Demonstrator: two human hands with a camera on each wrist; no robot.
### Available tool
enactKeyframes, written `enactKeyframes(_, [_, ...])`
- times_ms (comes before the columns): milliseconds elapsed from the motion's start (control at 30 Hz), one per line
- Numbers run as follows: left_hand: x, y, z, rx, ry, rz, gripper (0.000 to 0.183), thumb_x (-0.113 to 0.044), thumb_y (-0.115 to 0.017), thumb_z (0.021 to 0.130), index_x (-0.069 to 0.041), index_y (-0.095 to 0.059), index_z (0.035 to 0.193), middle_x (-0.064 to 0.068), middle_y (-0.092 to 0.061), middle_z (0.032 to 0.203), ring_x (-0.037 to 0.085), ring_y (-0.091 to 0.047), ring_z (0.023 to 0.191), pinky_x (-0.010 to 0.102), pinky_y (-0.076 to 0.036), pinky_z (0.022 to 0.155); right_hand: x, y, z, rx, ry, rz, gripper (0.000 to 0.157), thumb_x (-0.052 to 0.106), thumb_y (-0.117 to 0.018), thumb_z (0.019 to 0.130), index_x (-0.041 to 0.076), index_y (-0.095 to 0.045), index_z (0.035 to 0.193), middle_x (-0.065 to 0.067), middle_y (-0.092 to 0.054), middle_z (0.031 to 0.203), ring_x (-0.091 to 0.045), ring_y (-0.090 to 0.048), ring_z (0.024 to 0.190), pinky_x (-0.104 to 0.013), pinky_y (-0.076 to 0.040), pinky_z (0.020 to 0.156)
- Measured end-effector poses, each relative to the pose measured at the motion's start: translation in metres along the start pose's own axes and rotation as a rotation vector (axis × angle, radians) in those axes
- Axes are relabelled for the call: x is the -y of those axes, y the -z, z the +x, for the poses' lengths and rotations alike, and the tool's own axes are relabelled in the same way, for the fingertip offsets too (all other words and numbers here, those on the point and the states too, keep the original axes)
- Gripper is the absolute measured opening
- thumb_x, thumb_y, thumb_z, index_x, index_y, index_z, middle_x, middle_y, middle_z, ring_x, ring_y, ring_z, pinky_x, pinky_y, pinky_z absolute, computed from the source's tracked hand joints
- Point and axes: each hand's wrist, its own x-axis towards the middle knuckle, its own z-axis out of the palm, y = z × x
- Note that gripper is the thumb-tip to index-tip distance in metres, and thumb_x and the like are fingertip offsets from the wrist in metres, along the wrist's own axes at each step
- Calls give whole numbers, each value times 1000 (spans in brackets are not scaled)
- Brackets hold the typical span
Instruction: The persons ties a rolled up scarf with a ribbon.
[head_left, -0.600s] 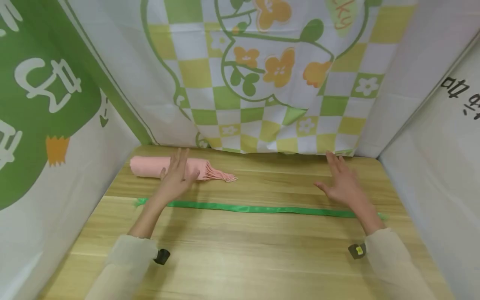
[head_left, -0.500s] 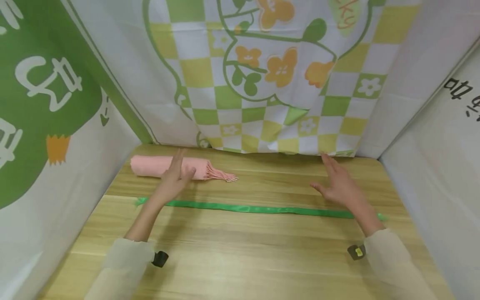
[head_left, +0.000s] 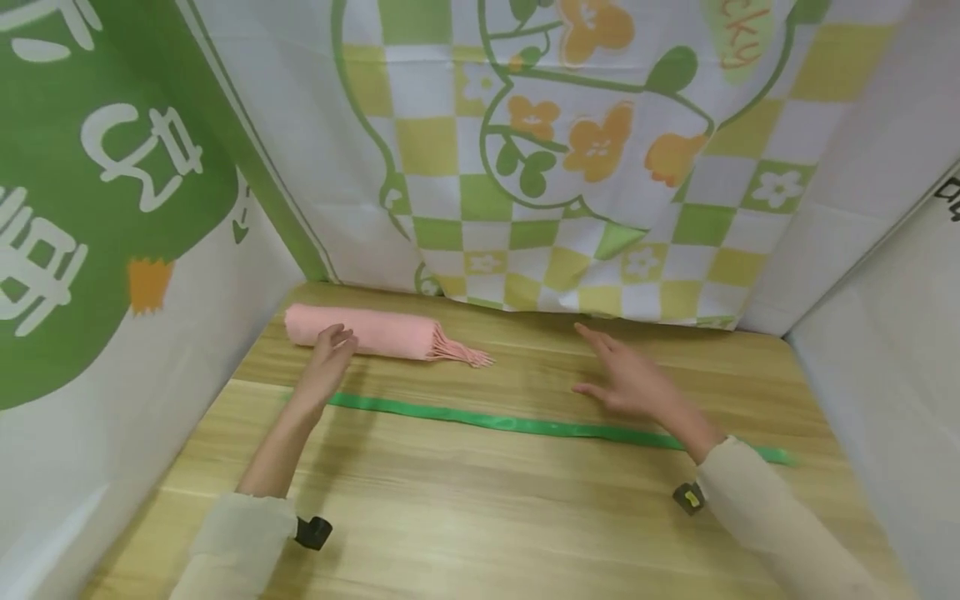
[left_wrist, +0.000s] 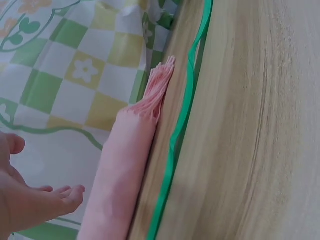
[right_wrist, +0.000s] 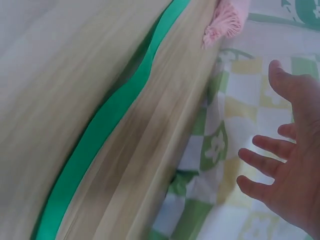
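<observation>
A rolled pink scarf [head_left: 390,333] lies along the far left of the table, its fringe [head_left: 463,353] pointing right. My left hand [head_left: 324,367] hovers near the scarf's left part, fingers loosely bent and holding nothing. In the left wrist view a gap shows between that hand [left_wrist: 37,200] and the scarf [left_wrist: 120,175]. To the right of the fringe my right hand [head_left: 630,379] is in the air with its fingers spread, as the right wrist view also shows. A long green ribbon [head_left: 510,423] stretches across the table in front of the scarf, passing under both forearms.
The wooden table [head_left: 480,517] meets a hanging checked cloth [head_left: 555,233] at its back edge. White and green printed sheets [head_left: 202,333] close off the left side, and a white sheet [head_left: 885,333] stands at the right.
My right hand has moved left, toward the fringe. My left hand has shifted left along the scarf and its fingers are more bent. The head view has turned slightly; scarf and ribbon lie as before.
</observation>
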Motion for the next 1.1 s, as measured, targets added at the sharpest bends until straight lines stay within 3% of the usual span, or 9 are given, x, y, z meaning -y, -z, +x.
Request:
enactKeyframes(100, [7, 6, 1, -12, 78, -86, 77, -43, -30, 107, -2, 14, 156, 27, 1, 164, 52, -12, 149, 67, -12, 120, 6, -9, 16, 19, 41, 20, 97, 44, -74, 88, 10, -17, 159, -29, -44, 150, -47, -55, 126, -58, -48, 102])
enactKeyframes(200, [16, 13, 5, -26, 135, -242, 76, -37, -31, 108, -5, 18, 156, 22, 10, 165, 47, -5, 152, 61, -7, 124, 14, -20, 34, 49, 70, 32, 97, 44, -73, 89, 9, -16, 159, -29, -42, 150, -47, -53, 129, -58, -48, 102])
enactKeyframes(233, [19, 15, 7, -48, 149, -290, 68, -33, -31, 108, -3, 4, 157, 24, -3, 164, 44, -12, 151, 58, -10, 125, 17, -23, 40, 57, 77, 30, 97, 45, -73, 89, 10, -16, 159, -29, -42, 151, -47, -52, 129, -57, -48, 103])
enactKeyframes(333, [27, 25, 13, -46, 189, -467, 61, -22, -24, 109, 2, 5, 157, 27, 3, 164, 38, -4, 154, 46, -11, 127, 27, -33, 61, 80, 112, 29, 98, 46, -72, 89, 7, -16, 159, -29, -41, 152, -46, -51, 131, -56, -47, 106])
enactKeyframes(433, [33, 32, 18, -63, 277, -626, 57, -21, -16, 109, -1, 4, 158, 29, 5, 163, 35, -3, 155, 38, -12, 127, 35, -42, 81, 95, 152, 35, 97, 47, -72, 89, 6, -17, 158, -29, -41, 152, -44, -54, 128, -53, -47, 107])
enactKeyframes(467, [35, 34, 20, -58, 306, -687, 59, -23, -13, 109, -3, 18, 155, 24, 18, 163, 34, 7, 155, 36, -10, 127, 37, -45, 87, 100, 159, 40, 98, 48, -71, 89, 5, -17, 158, -29, -40, 152, -43, -56, 126, -53, -47, 107])
enactKeyframes(633, [43, 39, 29, -121, 397, -918, 68, -28, -20, 109, -9, 27, 153, 17, 19, 164, 27, 6, 156, 29, -10, 127, 43, -63, 113, 135, 146, 53, 100, 52, -70, 89, 6, -16, 159, -26, -38, 154, -40, -55, 128, -49, -44, 111])
enactKeyframes(900, [51, 42, 42, -174, 436, -1072, 69, -25, -23, 109, -9, 29, 153, 13, 12, 165, 22, -2, 155, 26, -13, 126, 63, -88, 154, 179, 122, 76, 102, 55, -70, 87, 9, -15, 160, -22, -39, 155, -38, -46, 139, -49, -40, 115])
enactKeyframes(1100, [52, 43, 52, -182, 434, -1117, 71, -20, -28, 108, -9, 25, 154, 10, 7, 163, 20, -6, 153, 24, -16, 125, 90, -96, 184, 207, 116, 83, 108, 58, -73, 83, 8, -14, 160, -23, -33, 158, -37, -41, 143, -48, -39, 115])
